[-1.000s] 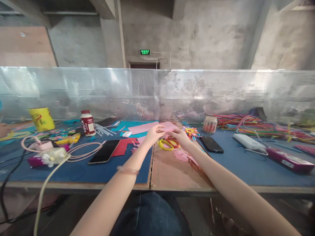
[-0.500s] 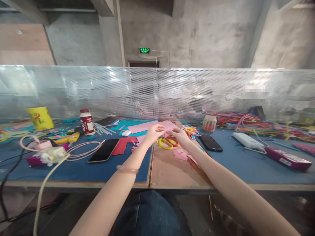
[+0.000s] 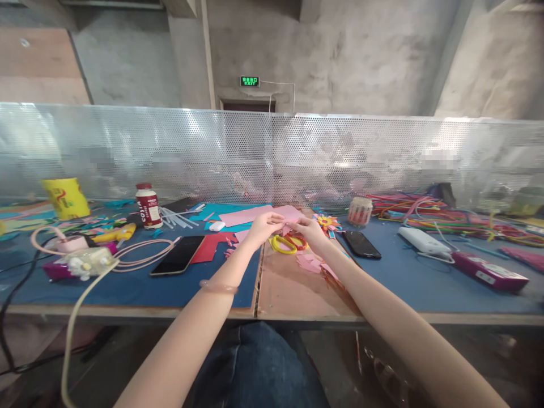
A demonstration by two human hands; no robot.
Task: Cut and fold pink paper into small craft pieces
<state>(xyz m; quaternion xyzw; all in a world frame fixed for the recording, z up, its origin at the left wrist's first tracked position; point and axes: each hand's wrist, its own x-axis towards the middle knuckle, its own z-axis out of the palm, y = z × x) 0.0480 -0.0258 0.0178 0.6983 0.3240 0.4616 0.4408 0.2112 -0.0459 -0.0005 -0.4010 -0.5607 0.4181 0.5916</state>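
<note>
Both the left hand (image 3: 264,224) and right hand (image 3: 309,229) pinch closed fingers on a small, creased pink paper piece (image 3: 290,216).

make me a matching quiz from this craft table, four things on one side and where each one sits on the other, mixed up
Things
1. pink paper
2. yellow-handled scissors
3. yellow cup
4. white power bank

Places
A. far left, near the mesh screen
B. on the blue mat, right of the black phone
C. pinched between the left hand and right hand
D. flat on the table, just under the hands

Pairs: 1-C, 2-D, 3-A, 4-B
</note>
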